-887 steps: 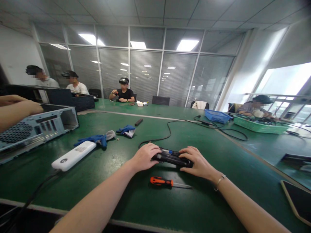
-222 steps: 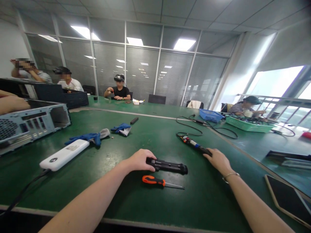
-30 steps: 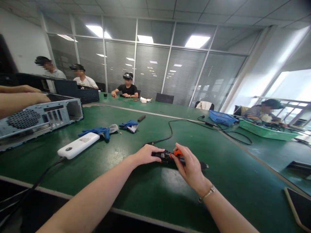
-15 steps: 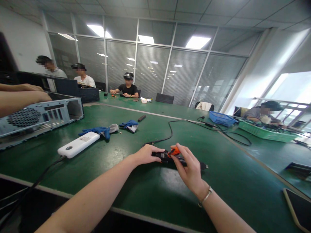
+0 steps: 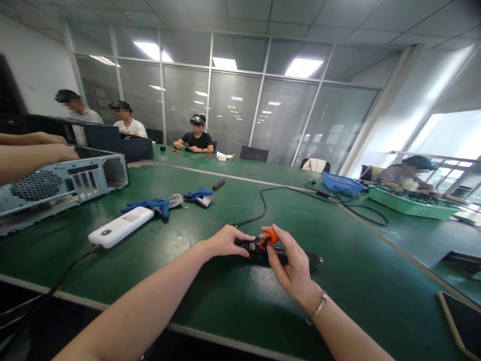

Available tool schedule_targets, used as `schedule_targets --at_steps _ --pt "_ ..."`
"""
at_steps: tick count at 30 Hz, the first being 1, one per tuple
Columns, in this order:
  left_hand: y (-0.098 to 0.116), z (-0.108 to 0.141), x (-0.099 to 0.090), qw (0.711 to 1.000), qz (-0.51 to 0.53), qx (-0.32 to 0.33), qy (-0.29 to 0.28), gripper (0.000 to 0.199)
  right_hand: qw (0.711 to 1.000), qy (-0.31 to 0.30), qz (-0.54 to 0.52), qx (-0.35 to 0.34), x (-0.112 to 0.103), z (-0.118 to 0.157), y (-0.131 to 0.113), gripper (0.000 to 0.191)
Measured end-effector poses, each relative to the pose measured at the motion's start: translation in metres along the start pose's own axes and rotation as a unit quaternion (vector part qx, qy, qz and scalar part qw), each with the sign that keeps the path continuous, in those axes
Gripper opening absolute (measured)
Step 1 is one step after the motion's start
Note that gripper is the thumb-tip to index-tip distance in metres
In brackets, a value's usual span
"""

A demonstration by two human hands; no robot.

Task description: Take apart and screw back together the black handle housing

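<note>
A long black power tool point(image 5: 312, 259) lies flat on the table in front of me, its small metal tip pointing right. It looks like a corded electric screwdriver. My left hand point(image 5: 226, 239) is closed around its left end, thumb on top and the other fingers mostly hidden behind. Above the tool's middle, my right hand point(image 5: 291, 255) pinches a short orange-and-black screwdriver point(image 5: 271, 237) between thumb and fingers, its handle tilted up. The lower end of this screwdriver meets the black tool; its tip is hidden.
A white power strip point(image 5: 121, 226), blue gloves point(image 5: 150, 206) and a brown bar point(image 5: 218, 184) lie to the left. Another person's arms reach into a computer case point(image 5: 67, 183). A black cable point(image 5: 265, 198) runs towards blue point(image 5: 343, 184) and green baskets point(image 5: 409, 202). A phone point(image 5: 460, 321) lies right.
The orange-and-black screwdriver has turned in my right fingers and its handle stands more upright. My left hand and the black tool stay almost in place.
</note>
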State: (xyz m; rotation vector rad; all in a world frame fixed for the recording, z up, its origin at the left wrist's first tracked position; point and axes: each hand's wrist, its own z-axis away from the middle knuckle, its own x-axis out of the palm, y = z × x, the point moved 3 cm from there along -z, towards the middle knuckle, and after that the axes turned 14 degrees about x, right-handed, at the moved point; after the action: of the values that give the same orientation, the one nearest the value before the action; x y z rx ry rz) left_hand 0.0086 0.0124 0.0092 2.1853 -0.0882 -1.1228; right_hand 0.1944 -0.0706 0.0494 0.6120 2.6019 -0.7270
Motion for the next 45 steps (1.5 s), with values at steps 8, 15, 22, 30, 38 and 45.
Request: schedule_targets --at_steps 8,15,22,30,38,45 --pt "0.011 -0.002 0.003 1.000 0.004 0.014 -0.017 0.055 0.998 0.044 0.014 0.035 -0.002 0.001 0.007 0.059" --pt "0.011 -0.002 0.003 0.999 -0.014 0.037 -0.003 0.056 0.999 0.053 0.003 0.011 -0.002 0.001 0.006 0.058" --pt "0.011 -0.003 0.004 0.998 -0.013 0.055 -0.014 0.051 0.999 0.030 -0.011 0.037 -0.001 0.003 0.007 0.062" --pt "0.010 -0.003 0.004 0.999 0.003 0.053 -0.012 0.054 0.996 0.078 0.042 -0.006 -0.005 0.000 0.004 0.058" --pt "0.011 -0.003 0.004 0.999 -0.001 0.042 0.007 0.059 1.000 0.024 0.009 -0.011 -0.003 0.000 0.002 0.067" --pt "0.012 -0.004 0.005 0.999 -0.012 0.040 -0.009 0.056 0.999 0.039 0.028 0.001 -0.006 0.000 0.005 0.064"
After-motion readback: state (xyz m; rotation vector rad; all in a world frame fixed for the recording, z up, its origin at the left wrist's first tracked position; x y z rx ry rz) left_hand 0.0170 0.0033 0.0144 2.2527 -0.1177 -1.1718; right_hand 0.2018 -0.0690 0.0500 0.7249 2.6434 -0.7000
